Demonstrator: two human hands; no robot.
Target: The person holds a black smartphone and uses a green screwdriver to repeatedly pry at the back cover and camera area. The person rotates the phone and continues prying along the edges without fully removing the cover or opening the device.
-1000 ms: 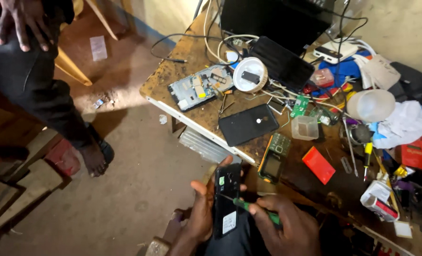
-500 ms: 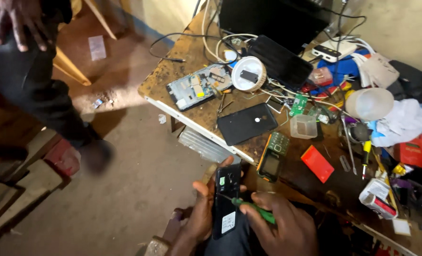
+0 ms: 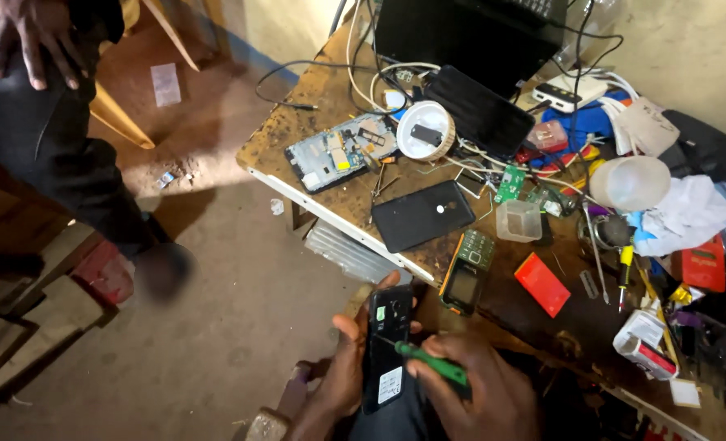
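My left hand [image 3: 340, 377] grips a black phone [image 3: 387, 343] with its back facing up, low in the view just in front of the workbench. My right hand [image 3: 477, 392] holds a green-handled screwdriver [image 3: 430, 363], its thin tip resting on the phone's back near the middle. Both hands sit below the front edge of the wooden workbench [image 3: 297, 131].
The bench carries an opened phone with bare circuit board [image 3: 334, 152], a black back cover [image 3: 422, 215], a keypad phone [image 3: 467, 270], a red case [image 3: 542, 284], a small clear cup [image 3: 518, 220], cables, tools and a dark screen [image 3: 477, 33]. Another person stands at left, hand [image 3: 40, 37] hanging down.
The other person's foot has shifted at left. My hands stay on the phone, the screwdriver barely moved.
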